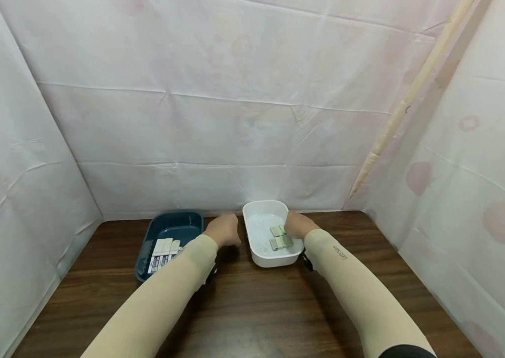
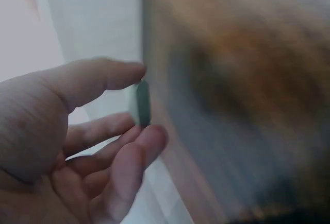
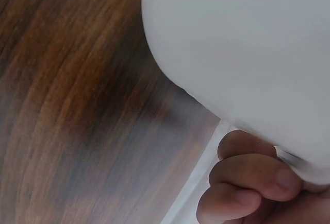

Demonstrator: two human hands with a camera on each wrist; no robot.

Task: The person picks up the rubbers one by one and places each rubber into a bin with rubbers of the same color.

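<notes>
White tray [image 1: 256, 251]: right rim gripped by right hand [image 1: 296, 224]; small green piece [image 2: 141, 102] pinched by left hand [image 1: 224, 230], just left of it.

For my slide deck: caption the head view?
Left hand between blue tray and white tray; right hand at white tray's rim.

a: where do my cameras look?
b: my head one looks down from high at the table [image 1: 252, 308]. my wrist ones sit very close and blurry. the right wrist and head views share the white tray [image 3: 242, 44].
</notes>
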